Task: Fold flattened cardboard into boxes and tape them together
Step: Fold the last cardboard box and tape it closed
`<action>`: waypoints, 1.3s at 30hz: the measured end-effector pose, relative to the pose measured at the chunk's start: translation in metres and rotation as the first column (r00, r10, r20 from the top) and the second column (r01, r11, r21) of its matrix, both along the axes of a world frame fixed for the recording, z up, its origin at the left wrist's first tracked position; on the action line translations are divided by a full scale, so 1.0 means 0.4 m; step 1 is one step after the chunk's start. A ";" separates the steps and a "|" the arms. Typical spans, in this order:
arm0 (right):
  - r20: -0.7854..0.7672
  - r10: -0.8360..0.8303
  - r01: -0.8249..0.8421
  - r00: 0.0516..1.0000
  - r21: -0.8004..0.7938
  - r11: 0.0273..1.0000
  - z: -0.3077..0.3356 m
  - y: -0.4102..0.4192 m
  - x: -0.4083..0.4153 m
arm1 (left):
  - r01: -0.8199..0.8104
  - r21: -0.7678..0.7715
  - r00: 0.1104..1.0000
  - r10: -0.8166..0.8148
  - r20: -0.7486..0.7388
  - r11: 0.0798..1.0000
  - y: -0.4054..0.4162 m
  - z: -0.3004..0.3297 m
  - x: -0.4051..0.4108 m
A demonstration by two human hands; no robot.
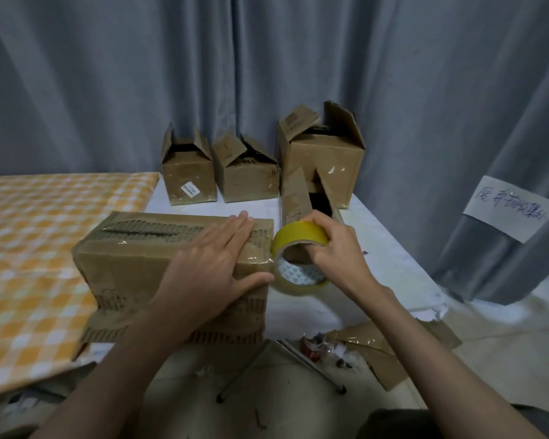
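Observation:
A worn brown cardboard box (124, 258) lies on its side at the table's front, its torn top showing corrugation and a strip of clear tape. My left hand (210, 264) presses flat on its right end, fingers straight, thumb over the near edge. My right hand (333, 248) grips a yellow roll of clear tape (298, 264) just off the box's right corner, fingers through the core. A stretch of tape runs from the roll onto the box.
Three folded boxes (189, 172) (248, 175) (324, 156) stand at the back by a grey curtain, and a narrow open box (301, 198) stands behind the roll. An orange checked cloth (38, 242) covers the left. Cardboard scraps (390, 353) and thin metal legs (311, 365) lie on the floor.

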State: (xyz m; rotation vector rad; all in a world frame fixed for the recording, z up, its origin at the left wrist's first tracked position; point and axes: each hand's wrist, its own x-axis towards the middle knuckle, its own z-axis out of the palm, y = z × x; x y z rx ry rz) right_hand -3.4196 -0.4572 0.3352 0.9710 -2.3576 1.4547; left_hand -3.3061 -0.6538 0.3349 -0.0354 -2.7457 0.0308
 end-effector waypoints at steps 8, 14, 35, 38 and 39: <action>-0.127 -0.034 0.056 0.991 0.168 0.984 -0.034 0.030 -0.038 | 0.002 0.034 1.000 -0.002 -0.014 0.999 -0.001 0.002 0.001; 0.031 0.118 -0.122 0.993 0.173 0.977 -0.089 0.041 -0.024 | -0.010 0.035 1.000 0.011 -0.028 0.999 0.002 -0.001 -0.001; -0.110 -0.372 0.338 0.922 0.697 0.632 -0.123 0.130 -0.286 | -0.091 0.042 0.996 0.091 0.008 0.995 0.013 0.010 -0.005; 0.014 -0.406 0.319 0.914 0.594 0.738 -0.112 0.134 -0.293 | -0.087 0.049 0.996 0.089 -0.030 0.995 0.023 0.022 0.000; 0.060 -0.420 0.325 0.906 0.537 0.778 -0.107 0.139 -0.297 | -0.088 0.054 0.995 0.090 -0.042 0.995 0.029 0.024 0.000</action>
